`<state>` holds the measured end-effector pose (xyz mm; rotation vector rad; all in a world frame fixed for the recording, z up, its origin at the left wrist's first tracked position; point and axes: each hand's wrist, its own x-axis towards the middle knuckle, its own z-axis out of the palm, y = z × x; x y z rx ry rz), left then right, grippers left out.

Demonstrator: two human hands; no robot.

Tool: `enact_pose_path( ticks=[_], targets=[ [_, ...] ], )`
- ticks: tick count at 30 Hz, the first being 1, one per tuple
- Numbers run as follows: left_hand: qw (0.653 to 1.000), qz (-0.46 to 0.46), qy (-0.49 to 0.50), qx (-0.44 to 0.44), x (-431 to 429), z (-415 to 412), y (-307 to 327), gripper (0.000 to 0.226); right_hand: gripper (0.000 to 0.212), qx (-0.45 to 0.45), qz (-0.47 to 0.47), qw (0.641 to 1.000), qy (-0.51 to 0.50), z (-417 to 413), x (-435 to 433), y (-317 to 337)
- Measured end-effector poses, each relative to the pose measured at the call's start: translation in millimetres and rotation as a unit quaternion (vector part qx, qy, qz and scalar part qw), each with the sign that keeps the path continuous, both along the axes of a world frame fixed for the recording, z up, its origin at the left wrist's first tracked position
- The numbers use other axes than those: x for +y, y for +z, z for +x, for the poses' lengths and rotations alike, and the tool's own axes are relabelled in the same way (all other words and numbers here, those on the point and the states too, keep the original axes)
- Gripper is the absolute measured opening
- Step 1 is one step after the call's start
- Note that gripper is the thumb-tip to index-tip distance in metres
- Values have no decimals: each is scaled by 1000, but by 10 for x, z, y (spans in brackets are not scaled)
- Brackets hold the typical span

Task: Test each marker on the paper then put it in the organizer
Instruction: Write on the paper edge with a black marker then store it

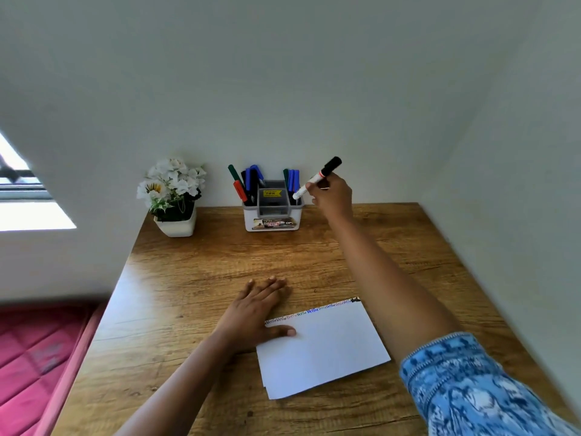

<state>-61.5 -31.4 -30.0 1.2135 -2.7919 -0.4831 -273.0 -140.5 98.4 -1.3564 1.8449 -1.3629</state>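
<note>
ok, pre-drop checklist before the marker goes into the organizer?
1. Marker secure in right hand: ok, fingers wrapped mid-barrel.
2. Cap on: ok, black cap at the upper end.
3. Lower end lined up with the right compartment of the organizer: ok, white end sits at its rim.
4. Room in that compartment: cannot tell, green and blue markers already stand there.
5. Paper held: ok, left hand flat on its edge.
6. Test mark made: cannot tell, scribbles along the top edge.
</note>
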Motion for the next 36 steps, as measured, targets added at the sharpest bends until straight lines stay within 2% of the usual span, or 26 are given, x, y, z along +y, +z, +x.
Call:
enact_pose_path(
  ticks=[3, 7, 10, 12, 14, 16, 19, 22, 25, 27, 30, 33, 36],
  targets=[
    [1000, 4, 3, -1, 0, 1, 8, 96, 25, 100, 27, 995, 6, 48, -152, -108],
    [1000, 13, 7, 5, -19, -1, 12, 98, 35, 184, 102, 977, 20, 99, -261, -287],
    [1000, 14, 9, 6, -20, -6, 10, 99, 49, 206, 104, 973, 5, 161, -275, -345],
    [1000, 17, 14, 13, -26, -5, 2, 100, 54, 179, 87, 980, -16, 196, -200, -337],
    [999, 19, 23, 26, -38, 6, 4, 101, 45, 150, 61, 986, -30, 226, 20, -359],
    [998, 20, 35, 41, -30, 6, 3, 100, 30, 176, 51, 983, -14, 230, 451, -470],
    [995, 8, 59, 75, -17, 22, -9, 95, 12, 209, 63, 971, 97, 231, 1344, -771],
    [988, -64, 76, 118, 3, 72, -60, 79, 15, 283, 53, 943, 169, 226, 2075, -1193],
    [969, -194, 41, 150, 189, 83, -56, 40, 28, 333, 10, 929, 162, 248, 2326, -1475],
    [960, -221, 25, 169, 396, 78, -41, 29, 33, 345, 5, 927, 149, 265, 2315, -1519],
    [967, -188, 54, 163, 706, 140, -57, 28, 36, 367, 27, 919, 139, 292, 2247, -1512],
    [980, -138, 92, 113, 840, 217, -131, 37, 40, 380, 55, 910, 156, 310, 2215, -1480],
    [987, -98, 112, 66, 862, 220, -161, 47, 53, 334, 88, 917, 201, 268, 2198, -1421]
  ],
)
